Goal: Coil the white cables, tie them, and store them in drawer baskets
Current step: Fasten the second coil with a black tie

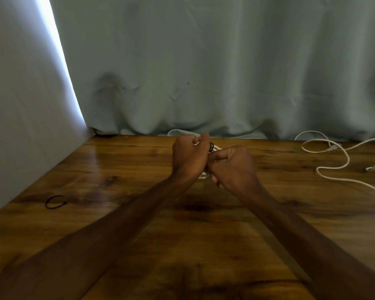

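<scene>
dim room; bright daylight strip at left, forearms motion-blurred.

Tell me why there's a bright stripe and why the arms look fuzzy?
Head view: light through a gap beside the curtain glares on the table; left hand and right hand, gripping the coiled white cable, look smeared, probably motion blur.

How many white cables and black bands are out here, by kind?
Coiled white cable, held in left hand and right hand: 1
Loose white cable: 1, possibly more
Black bands: 2, one on the coil, one on the wooden table
Total: 4
</scene>
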Demonstrator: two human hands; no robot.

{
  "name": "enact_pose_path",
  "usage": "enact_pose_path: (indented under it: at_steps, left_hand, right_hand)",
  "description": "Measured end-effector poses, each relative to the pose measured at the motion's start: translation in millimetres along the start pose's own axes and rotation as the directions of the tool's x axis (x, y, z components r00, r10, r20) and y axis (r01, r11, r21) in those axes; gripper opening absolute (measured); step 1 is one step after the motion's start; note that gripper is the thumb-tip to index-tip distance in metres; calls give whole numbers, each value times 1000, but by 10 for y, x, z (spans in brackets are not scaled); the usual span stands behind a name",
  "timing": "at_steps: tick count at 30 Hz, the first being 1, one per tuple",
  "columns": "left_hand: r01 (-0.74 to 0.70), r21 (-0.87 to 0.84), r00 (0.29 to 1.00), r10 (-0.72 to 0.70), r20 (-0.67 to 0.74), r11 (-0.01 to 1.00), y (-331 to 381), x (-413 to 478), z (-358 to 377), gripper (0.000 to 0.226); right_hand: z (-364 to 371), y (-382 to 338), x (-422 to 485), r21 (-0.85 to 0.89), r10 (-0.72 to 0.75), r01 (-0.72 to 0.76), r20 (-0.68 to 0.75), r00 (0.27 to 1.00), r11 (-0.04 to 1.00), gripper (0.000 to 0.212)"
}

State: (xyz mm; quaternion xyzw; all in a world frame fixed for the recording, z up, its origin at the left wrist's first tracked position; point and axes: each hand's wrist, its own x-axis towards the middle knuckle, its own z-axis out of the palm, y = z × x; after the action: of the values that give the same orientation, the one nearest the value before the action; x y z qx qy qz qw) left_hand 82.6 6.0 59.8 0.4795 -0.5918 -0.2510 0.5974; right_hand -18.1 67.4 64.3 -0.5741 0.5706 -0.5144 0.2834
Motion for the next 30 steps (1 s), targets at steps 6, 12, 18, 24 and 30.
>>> enact_pose_path:
  at_steps: [6,12,18,24,30]
  left_hand:
    - [-33,16,999,33,-17,999,4,36,-33,52]
    - [44,-10,998,-44,-38,999,52,14,-4,52]
    - [116,-21,993,-116,-26,993,76,17,-2,56]
    - [109,17,994,-109,-11,994,92,7,9,57]
    - [25,2,1000,-25,9,1000,78,72,-66,42]
  right_hand:
    - [-68,-51,30,144,152,-157,51,987,977,12]
    - [37,26,-25,-524,-325,278,2,946,805,18]
    - [11,-15,0,-263,-212,208,10,977,942,20]
    - [-43,-26,39,110,71,-69,-18,997,991,16]
    - [-224,-155,86,254,198,-248,209,958,935,17]
